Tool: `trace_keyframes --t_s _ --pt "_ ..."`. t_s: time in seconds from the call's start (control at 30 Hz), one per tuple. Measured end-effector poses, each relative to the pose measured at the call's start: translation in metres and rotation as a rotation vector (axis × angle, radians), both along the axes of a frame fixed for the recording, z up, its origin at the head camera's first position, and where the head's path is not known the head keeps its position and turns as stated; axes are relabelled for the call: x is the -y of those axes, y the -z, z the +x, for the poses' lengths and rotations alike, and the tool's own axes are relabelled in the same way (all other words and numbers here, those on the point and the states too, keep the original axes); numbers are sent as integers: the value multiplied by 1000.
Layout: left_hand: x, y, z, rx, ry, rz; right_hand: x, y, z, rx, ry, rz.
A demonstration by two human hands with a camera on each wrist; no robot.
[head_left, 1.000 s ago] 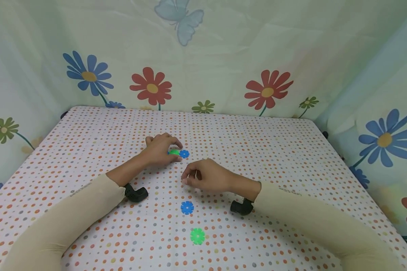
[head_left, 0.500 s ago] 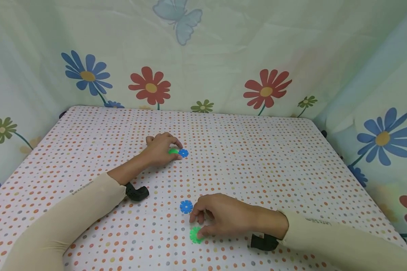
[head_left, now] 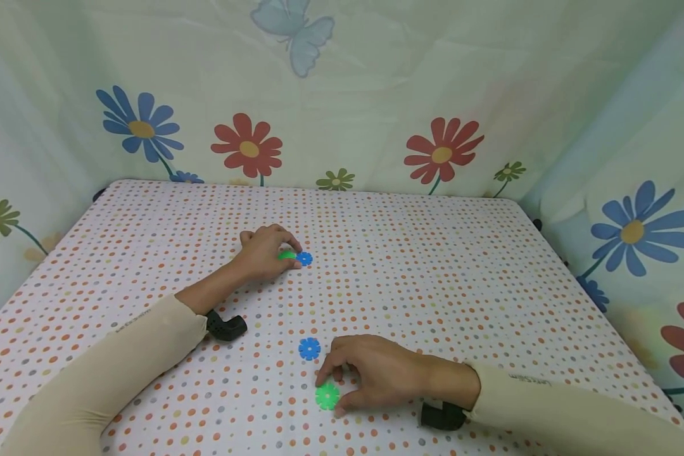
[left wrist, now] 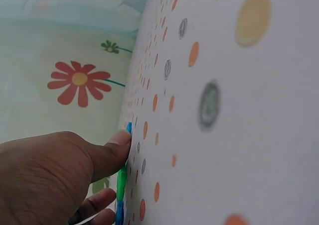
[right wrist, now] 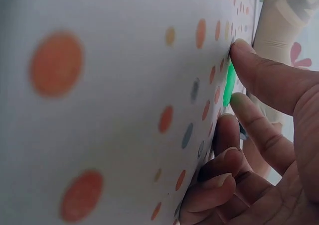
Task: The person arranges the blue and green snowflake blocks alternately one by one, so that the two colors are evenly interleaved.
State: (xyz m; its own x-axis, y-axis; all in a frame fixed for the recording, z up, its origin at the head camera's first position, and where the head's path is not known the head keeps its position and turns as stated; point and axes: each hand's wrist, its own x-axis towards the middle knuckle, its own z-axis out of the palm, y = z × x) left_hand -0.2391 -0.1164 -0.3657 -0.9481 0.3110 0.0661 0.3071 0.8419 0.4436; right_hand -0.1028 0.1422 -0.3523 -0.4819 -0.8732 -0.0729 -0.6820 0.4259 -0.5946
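On the dotted table my left hand [head_left: 265, 254] curls its thumb and fingers round a flat row of joined plastic snowflake discs. A blue disc [head_left: 304, 259] pokes out past the fingertips, and a green disc [head_left: 287, 255] lies partly under the hand. The left wrist view shows this row edge-on, with a lower blue piece [left wrist: 119, 213] below the green one. Nearer the front, my right hand [head_left: 379, 370] has thumb and index finger at opposite edges of a loose green snowflake disc [head_left: 327, 396], which lies close to the tabletop in the right wrist view.
A separate blue snowflake disc [head_left: 310, 348] lies just behind the green one, left of the right hand's knuckles. Dark wrist mounts [head_left: 227, 325] hang under both sleeves. A flowered curtain [head_left: 365, 95] stands behind the table's far edge [head_left: 319, 189].
My right hand has come from beside the left hand toward the front, and its thumb and index finger have closed round the green disc. The left hand stays at the joined discs.
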Motion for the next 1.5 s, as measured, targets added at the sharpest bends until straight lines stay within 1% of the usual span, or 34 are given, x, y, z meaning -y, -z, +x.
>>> trace_keyframes --t_s 0.27,0.43,0.53,0.67,0.8,1.23,1.5 --pt "-1 0 0 -1 -10 -8 1 0 -1 11 3 0" --pt "0 0 1 -6 -6 -10 3 0 -1 21 -29 3" --pt "0 0 1 -10 -2 -8 3 0 -2 8 -48 16" --pt "1 1 1 -12 -2 -5 4 -1 -2 -10 -46 40" --pt "0 2 1 -13 -2 -2 4 -1 -1 -9 -39 58" --pt "1 -1 2 -14 1 0 2 -1 1 -38 -104 58" --pt "0 -2 1 -17 4 -8 2 -3 1 18 -130 46"
